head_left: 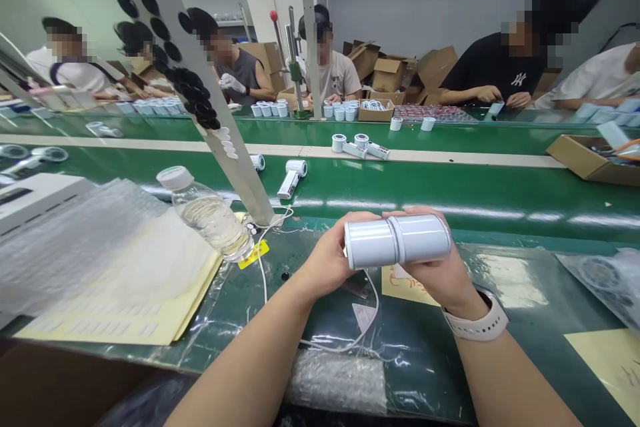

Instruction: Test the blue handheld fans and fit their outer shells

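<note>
Two glossy pale blue cylindrical housings lie end to end, level, above the bench in front of me. My left hand (329, 255) is closed round the outer end of the left cylindrical housing (371, 244); its fingers are mostly hidden behind it. Round the right cylindrical housing (425, 239) wraps my right hand (446, 278), thumb underneath. The two meet at a raised rim in the middle, and I cannot tell whether they are joined. Below them a white cable (345, 349) curves over the bench's plastic cover.
A tilted water bottle (213, 217) and bubble-wrap sheets (125, 240) are on the left. A metal post (235, 167) rises beyond them. Several fan-shaped parts, including a white handheld fan (293, 178), lie on the green conveyor (425, 190). Co-workers sit across it. A cardboard box (595, 159) stands right.
</note>
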`<state>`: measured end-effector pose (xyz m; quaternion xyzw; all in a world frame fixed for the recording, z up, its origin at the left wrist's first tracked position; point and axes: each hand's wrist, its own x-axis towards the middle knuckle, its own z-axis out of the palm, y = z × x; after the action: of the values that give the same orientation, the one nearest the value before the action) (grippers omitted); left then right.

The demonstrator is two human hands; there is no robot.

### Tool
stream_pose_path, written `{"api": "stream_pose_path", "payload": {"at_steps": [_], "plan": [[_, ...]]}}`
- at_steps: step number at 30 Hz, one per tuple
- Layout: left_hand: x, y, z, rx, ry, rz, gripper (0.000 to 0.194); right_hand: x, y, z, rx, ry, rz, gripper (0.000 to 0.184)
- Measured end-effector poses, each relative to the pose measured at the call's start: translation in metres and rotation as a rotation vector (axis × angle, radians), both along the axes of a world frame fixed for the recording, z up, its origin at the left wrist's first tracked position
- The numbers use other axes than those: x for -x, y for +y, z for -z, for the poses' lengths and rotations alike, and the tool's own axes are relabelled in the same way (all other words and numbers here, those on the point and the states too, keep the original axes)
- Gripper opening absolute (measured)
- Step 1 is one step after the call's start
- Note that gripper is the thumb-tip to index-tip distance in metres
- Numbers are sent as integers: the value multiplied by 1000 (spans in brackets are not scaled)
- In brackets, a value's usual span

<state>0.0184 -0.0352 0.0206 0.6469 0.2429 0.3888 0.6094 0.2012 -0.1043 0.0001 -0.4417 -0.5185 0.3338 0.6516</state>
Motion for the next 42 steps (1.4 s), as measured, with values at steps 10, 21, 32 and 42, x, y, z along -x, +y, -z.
{"api": "stream_pose_path", "payload": {"at_steps": [10, 21, 32, 42], "plan": [[3, 10, 7, -541, -6, 6, 41, 10, -1, 0, -142, 1, -51, 56], [36, 3, -15, 262, -414, 0, 36, -58, 4, 3, -301, -173, -30, 34], [12, -2, -8, 243, -189, -291, 44, -23, -9, -2, -62, -201, 300, 26], [26, 3, -14, 108, -387, 21, 31, -15, -16, -20, -192, 187, -15, 21]]}}
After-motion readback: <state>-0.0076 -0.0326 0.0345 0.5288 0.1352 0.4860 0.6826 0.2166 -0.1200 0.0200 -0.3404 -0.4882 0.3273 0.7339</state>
